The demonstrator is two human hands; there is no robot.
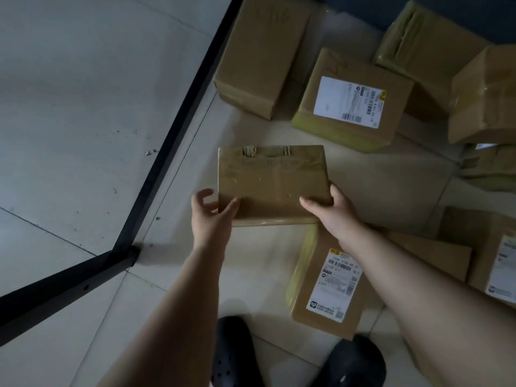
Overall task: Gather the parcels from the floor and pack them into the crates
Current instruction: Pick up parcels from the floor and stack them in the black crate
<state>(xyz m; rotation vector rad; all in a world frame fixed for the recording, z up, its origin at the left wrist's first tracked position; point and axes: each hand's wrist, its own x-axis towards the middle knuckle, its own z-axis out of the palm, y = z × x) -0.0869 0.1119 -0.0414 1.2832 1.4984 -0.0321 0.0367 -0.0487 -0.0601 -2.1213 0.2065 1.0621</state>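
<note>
Right hand (331,210) is gripping a flat parcel (272,181); left hand (210,216), fingers loosely spread, is touching its corner. Closing both hands should steady lifting.

1. The held parcel (272,181) is dull brown cardboard under glossy clear tape.
2. The labelled box (353,100) beyond it is tan, with a white label printed in black and a yellowish-green taped edge.
3. The near parcel (325,283) is brown, with a white label and yellow-green tape along one side.
4. The floor (279,261) is pale cream tile with thin grey joints.
5. The frame bar (178,113) is black.
6. The shoes (234,353) are black with small holes.
</note>
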